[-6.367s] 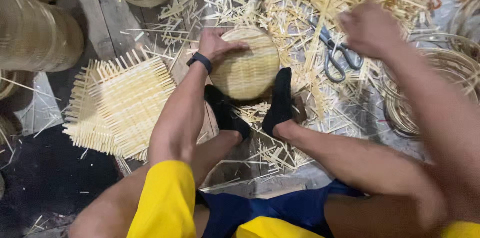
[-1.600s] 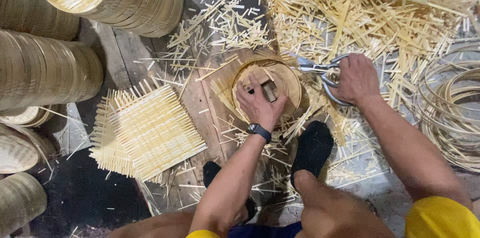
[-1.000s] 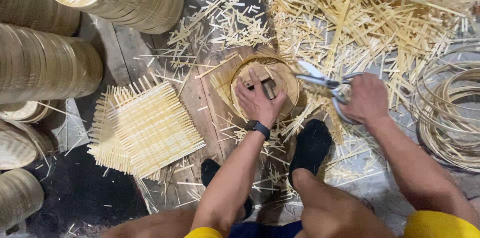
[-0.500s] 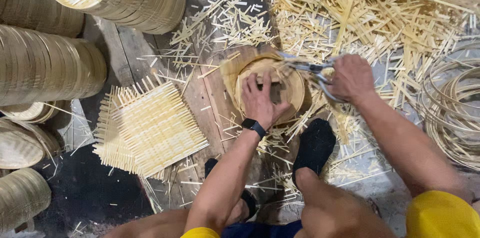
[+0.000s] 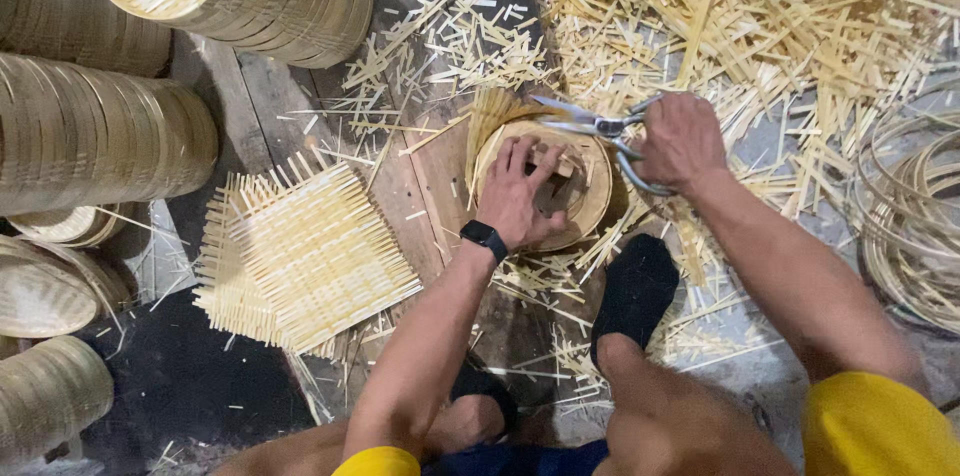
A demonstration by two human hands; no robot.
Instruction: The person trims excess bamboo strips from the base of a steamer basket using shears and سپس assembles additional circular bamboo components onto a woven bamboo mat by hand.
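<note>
The round basket (image 5: 545,181) sits on the floor board at centre, the left hand (image 5: 520,194) pressing flat inside it. The right hand (image 5: 682,139) grips scissors (image 5: 600,126) at its two o'clock rim — blades open on the sticking-out strips. Trimming looks partly done — a fringe remains at eleven o'clock, and a square woven mat (image 5: 300,256) lies untrimmed at nine.

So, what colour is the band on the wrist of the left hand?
Black. The band sits on the wrist of the left hand, clearest in the head view.

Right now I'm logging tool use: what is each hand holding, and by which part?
The right hand holds the scissors by their handles. The left hand presses down inside the round basket, fingers spread, gripping nothing.
</note>
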